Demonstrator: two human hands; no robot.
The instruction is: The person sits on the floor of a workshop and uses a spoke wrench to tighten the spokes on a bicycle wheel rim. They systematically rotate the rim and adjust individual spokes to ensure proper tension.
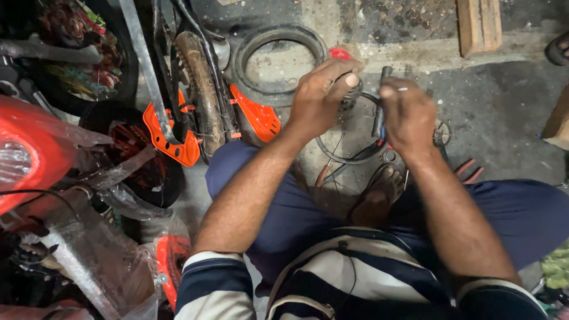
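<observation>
Two hands [361, 104], one loose tyre [278, 64]

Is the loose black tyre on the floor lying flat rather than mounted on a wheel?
Yes, the black tyre lies flat on the concrete floor, with bare floor showing through its open middle.

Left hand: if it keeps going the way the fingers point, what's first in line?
Likely the right hand and the dark tool it grips; the left hand points rightward over the sprocket. Depth unclear.

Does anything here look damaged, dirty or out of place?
Yes: a loose black rubber tyre lies flat on the concrete floor, off any wheel. The upright knobbly bike tyre beside it is caked with brown dirt.
</observation>
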